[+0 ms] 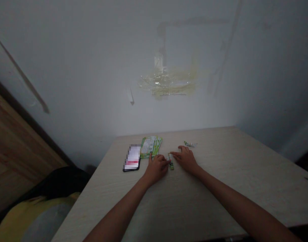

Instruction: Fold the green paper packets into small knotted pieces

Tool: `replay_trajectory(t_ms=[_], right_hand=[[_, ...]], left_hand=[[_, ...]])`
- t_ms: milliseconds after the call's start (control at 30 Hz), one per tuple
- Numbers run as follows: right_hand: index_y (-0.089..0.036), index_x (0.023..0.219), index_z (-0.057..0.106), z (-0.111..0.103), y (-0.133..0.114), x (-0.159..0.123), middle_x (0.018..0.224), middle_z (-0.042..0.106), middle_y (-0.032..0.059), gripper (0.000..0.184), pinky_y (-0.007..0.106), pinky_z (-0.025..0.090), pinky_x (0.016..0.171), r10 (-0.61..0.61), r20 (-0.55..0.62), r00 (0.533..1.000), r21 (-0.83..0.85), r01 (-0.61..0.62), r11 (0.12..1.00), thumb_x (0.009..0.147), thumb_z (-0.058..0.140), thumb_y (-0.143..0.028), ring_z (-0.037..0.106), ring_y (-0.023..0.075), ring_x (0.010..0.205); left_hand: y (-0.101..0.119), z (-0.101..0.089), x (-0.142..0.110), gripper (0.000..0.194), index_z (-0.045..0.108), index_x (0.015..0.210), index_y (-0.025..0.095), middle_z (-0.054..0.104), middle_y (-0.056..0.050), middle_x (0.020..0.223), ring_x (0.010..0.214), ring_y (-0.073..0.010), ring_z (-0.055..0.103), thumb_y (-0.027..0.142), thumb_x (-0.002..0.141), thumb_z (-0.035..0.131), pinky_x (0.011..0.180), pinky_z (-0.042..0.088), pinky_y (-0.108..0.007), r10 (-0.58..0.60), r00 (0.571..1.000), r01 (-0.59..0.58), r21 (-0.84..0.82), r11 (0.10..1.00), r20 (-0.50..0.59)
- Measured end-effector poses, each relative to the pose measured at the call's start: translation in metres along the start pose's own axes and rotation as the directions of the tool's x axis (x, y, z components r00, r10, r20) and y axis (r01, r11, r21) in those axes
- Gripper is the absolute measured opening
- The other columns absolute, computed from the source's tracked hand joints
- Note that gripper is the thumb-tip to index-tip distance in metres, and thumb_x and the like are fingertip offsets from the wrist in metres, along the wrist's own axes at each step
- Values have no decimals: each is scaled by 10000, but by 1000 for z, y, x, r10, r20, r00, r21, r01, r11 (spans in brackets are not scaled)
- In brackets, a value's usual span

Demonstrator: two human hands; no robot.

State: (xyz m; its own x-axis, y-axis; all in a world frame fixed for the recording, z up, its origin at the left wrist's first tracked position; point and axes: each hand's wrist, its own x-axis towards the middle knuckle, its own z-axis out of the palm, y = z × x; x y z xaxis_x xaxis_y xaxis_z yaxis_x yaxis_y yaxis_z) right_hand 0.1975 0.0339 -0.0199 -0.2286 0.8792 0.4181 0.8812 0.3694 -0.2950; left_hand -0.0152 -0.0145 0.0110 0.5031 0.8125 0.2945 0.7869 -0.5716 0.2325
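A small, narrow strip (171, 166), green and white like a folded paper or wrapper, lies on the table between my two hands. My left hand (157, 169) rests at its left side, fingers curled, with fingertips pressed onto the strip. From the right, my right hand (186, 159) reaches to the strip's far end and pinches there; its thumb is largely hidden. Just beyond the right hand lies a crumpled green-and-white piece (190, 144). Behind the left hand is a fanned stack of green printed packets or cards (149, 146).
A phone (132, 158) with a lit, blurred screen lies left of the stack. The pale wooden table (219, 181) meets a grey wall (93, 67) bearing peeling tape (169, 82). Left of the table are yellow and dark cloth items (40, 215) and a wooden panel (12, 148).
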Motion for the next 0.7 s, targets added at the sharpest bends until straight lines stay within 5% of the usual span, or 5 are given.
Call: replay_trajectory(t_ms=[233, 700], right_hand=[[-309, 1050, 732, 4, 14, 3, 1152, 577, 89, 222, 410, 410, 952, -106, -90, 990, 222, 124, 967, 870, 609, -269, 521, 228, 1075], [-274, 889, 777, -5, 4, -2, 1079, 609, 84, 143, 388, 432, 918, -191, -69, 979, 248, 203, 947, 803, 669, -239, 534, 229, 1033]], left_hand=[[-2, 4, 1, 312, 608, 1209, 365, 615, -26, 1117, 1203, -237, 463, 335, 907, 537, 1092, 47, -671, -4, 1000, 4, -13, 1000, -19], [6, 2, 3, 319, 610, 1194, 414, 639, -7, 1089, 1204, -262, 459, 345, 883, 589, 1041, -57, -747, -52, 998, 55, 70, 996, -41]])
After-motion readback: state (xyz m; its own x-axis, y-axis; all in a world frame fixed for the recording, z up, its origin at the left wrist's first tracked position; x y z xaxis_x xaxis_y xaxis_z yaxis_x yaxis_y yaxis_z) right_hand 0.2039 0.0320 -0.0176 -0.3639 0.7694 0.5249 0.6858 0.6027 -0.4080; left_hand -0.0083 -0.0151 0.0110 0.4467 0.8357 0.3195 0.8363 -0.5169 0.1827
